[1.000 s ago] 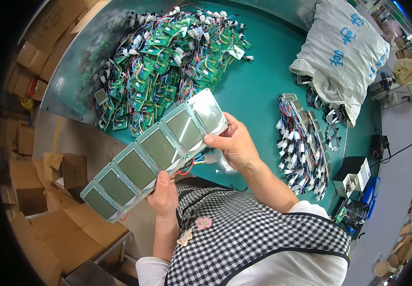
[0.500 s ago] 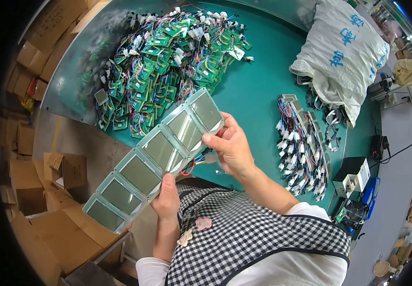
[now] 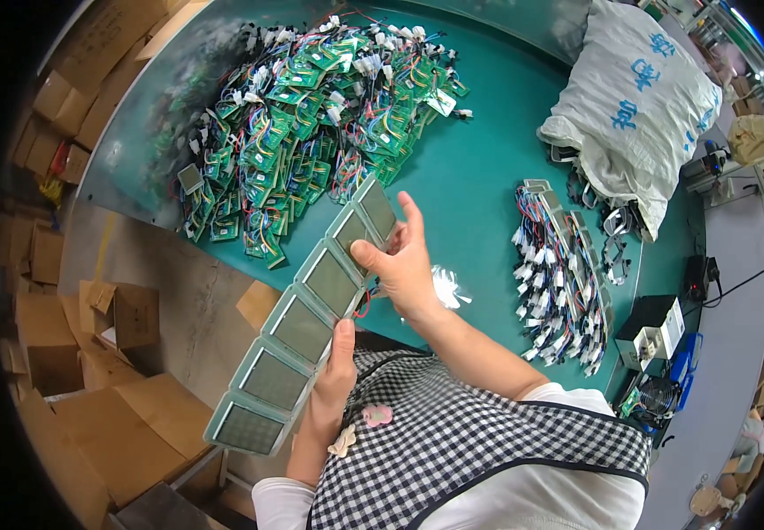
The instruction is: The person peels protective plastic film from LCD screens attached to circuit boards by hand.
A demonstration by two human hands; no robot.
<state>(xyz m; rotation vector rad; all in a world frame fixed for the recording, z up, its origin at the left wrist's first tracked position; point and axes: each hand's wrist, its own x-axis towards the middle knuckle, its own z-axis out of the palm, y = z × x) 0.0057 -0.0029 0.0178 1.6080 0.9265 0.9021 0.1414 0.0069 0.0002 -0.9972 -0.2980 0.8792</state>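
Note:
I hold a long strip of several joined pale-green display panels (image 3: pixel 307 321), running from lower left up to the right. My left hand (image 3: pixel 333 375) grips its lower edge near the middle. At the strip's upper end my right hand (image 3: pixel 404 261) pinches it, thumb on one panel's face. Red wires hang beneath the strip by my right palm. Beyond the strip, a big heap of green circuit boards with coloured wires (image 3: pixel 311 115) lies on the teal table (image 3: pixel 479 159).
A row of wired connectors (image 3: pixel 563 274) lies right of my hands, with a clear plastic wrapper (image 3: pixel 446 287) near my wrist. A white woven sack (image 3: pixel 634 102) sits at the back right. Cardboard boxes (image 3: pixel 99 336) crowd the floor at left. Small devices (image 3: pixel 656 331) stand at the table's right end.
The panel strip has slid down and left and tilted steeper, so more of it hangs below my left hand. My right hand has shifted its grip toward the strip's upper end.

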